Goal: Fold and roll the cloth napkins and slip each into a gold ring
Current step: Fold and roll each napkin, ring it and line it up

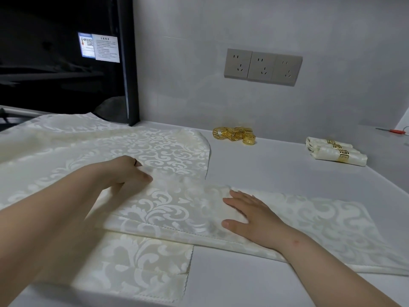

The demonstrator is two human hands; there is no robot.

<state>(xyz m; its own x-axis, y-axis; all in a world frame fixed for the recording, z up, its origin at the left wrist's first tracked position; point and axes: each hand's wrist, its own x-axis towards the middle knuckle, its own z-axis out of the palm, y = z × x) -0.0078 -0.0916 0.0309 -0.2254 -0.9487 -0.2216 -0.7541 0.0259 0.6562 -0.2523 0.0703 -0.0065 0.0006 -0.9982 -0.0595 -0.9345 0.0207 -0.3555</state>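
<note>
Head view: the folded napkin (168,207) lies as a long band across the near part of the counter (265,173). Its left end overlaps the stack of flat napkins (66,151), and its hemmed edge faces the person.

The step in hand looks like flattening the fold before rolling. To do it well, the right hand should stroke outward along the band to push out air and wrinkles, while the left hand pins the far edge so the layers do not slide apart. The hems should line up before any roll is begun, since a skewed band would likely roll into a cone and fit the ring badly.

The left hand (130,171) reaches in from the left. Its fingers are bent down onto the band's far edge and its thumb lies along the cloth; whether it pinches the edge or only presses it cannot be told. The right hand (245,213) lies flat, palm down, with fingers spread and pointing left along the band.

The loose gold rings (234,135) sit heaped near the wall, and the ringed rolls (336,151) lie to the right.
</note>
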